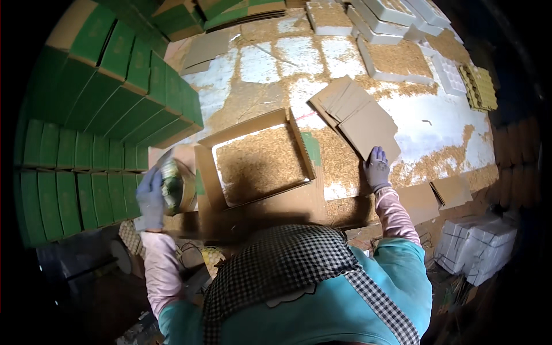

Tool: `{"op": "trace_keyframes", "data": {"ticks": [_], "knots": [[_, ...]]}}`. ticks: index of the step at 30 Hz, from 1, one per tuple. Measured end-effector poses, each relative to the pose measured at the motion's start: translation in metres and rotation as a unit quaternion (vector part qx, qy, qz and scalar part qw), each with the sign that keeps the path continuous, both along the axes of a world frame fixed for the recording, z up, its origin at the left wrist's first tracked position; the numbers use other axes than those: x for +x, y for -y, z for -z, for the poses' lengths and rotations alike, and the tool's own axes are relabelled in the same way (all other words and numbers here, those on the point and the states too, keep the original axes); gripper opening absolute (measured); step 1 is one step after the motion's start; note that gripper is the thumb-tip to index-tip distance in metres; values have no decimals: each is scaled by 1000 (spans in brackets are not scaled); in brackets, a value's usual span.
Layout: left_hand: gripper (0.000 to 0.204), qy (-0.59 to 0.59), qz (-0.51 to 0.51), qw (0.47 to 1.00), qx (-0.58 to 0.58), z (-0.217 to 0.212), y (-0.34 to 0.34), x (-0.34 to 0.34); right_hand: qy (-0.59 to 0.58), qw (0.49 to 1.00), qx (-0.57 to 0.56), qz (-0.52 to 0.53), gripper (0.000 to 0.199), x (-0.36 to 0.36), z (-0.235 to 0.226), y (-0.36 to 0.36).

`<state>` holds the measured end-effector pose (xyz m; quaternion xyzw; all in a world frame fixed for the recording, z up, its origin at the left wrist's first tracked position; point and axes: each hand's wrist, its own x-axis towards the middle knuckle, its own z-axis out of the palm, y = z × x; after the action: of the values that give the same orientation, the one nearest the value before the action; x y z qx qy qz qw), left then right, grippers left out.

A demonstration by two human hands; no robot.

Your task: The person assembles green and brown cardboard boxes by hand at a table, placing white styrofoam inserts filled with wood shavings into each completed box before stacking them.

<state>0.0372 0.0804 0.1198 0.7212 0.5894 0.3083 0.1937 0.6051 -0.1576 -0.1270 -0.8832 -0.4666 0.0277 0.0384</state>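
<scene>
My left hand (150, 198), in a purple-grey glove, is at the left edge of the table. Its fingers curl against a rounded green, white and tan object (172, 187), smeared by motion; its kind is unclear. To the right stands an open cardboard box (215, 187), holding a white tray filled with brown flakes like husks or shavings (261, 167). My right hand (377, 168), gloved too, has its fingers stretched over the near corner of a fanned stack of cardboard sheets (368, 126).
Stacked green cartons (98, 98) rise along the left. White foam trays (397, 60) of flakes and yellow egg trays (478, 87) sit at the far right. Loose flakes cover parts of the white tabletop (422, 118). Strapped white blocks (474, 247) stand below right.
</scene>
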Motion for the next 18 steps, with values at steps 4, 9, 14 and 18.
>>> {"op": "trace_keyframes", "data": {"ticks": [4, 9, 14, 18], "knots": [[53, -157, 229, 954, -112, 27, 37, 104, 26, 999, 25, -22, 44, -5, -45, -18], [51, -288, 308, 903, -84, 58, 44, 117, -9, 998, -51, -37, 39, 6, -139, -31], [36, 44, 140, 973, 181, 36, 35, 113, 19, 897, 343, -278, 55, -136, -248, -76], [34, 236, 106, 950, 174, -6, 21, 107, -2, 811, 126, -572, 21, -218, -215, -128]]}}
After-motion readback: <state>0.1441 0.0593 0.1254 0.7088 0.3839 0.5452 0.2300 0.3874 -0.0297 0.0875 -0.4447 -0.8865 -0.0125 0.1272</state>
